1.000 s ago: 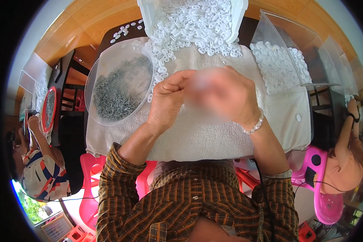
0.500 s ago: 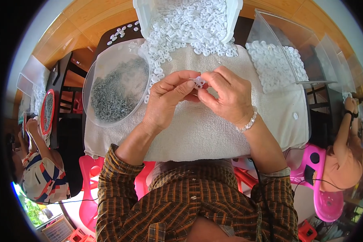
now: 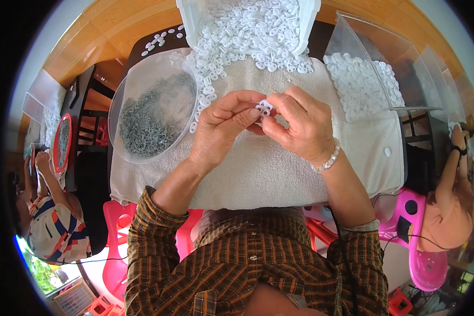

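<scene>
Above the middle of the towel, a small white plastic piece with several round holes point(image 3: 265, 108) is pinched between the thumb and fingers of my left hand point(image 3: 216, 129). My right hand point(image 3: 304, 124) is closed too, its thumb and fingertips pressed at the right side of that same piece. Whether a small screw sits between the right fingertips cannot be made out. To the left stands a round clear tub point(image 3: 117, 113) holding a heap of small grey screws point(image 3: 146, 124). Loose white pieces point(image 3: 208, 90) lie along its right side.
At the back, a white bin point(image 3: 309, 23) spills white pieces onto the cream towel point(image 3: 247, 179). A clear box point(image 3: 353, 34) with more pieces stands at the right. One stray piece point(image 3: 387, 151) lies near the towel's right edge. Other people sit at both sides.
The white piece has turned a little, so its holed face shows more plainly. Both hands have shifted slightly to the right and keep their grip.
</scene>
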Action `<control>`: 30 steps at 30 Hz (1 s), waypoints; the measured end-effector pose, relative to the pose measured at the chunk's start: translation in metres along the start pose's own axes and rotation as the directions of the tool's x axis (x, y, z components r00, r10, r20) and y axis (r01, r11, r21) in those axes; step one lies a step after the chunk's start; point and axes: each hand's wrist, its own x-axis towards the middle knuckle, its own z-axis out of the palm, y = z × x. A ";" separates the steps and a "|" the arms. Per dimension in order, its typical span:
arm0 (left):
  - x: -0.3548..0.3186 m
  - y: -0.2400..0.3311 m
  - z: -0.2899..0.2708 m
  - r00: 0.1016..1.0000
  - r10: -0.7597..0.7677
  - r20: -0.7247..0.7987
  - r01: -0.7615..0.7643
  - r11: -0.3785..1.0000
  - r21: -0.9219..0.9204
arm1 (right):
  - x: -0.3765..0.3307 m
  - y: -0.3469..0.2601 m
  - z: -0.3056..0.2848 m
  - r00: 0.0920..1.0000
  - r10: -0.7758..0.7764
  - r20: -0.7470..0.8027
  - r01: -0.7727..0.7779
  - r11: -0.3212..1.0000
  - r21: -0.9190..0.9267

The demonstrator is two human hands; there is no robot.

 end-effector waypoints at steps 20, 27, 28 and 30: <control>-0.007 -0.010 0.006 0.993 0.083 -0.086 -0.086 0.996 -0.030 | -0.003 -0.003 0.000 0.985 -0.168 0.045 0.173 0.968 -0.181; -0.012 -0.014 0.008 0.987 0.080 -0.140 -0.092 0.993 -0.079 | -0.007 -0.001 0.004 0.960 -0.274 0.053 0.278 0.932 -0.231; -0.013 -0.015 0.008 0.986 0.082 -0.143 -0.095 0.992 -0.081 | -0.007 -0.002 0.004 0.959 -0.276 0.066 0.284 0.929 -0.238; -0.014 -0.018 0.008 0.980 0.094 -0.175 -0.108 0.992 -0.071 | -0.008 -0.002 0.005 0.958 -0.279 0.066 0.287 0.928 -0.237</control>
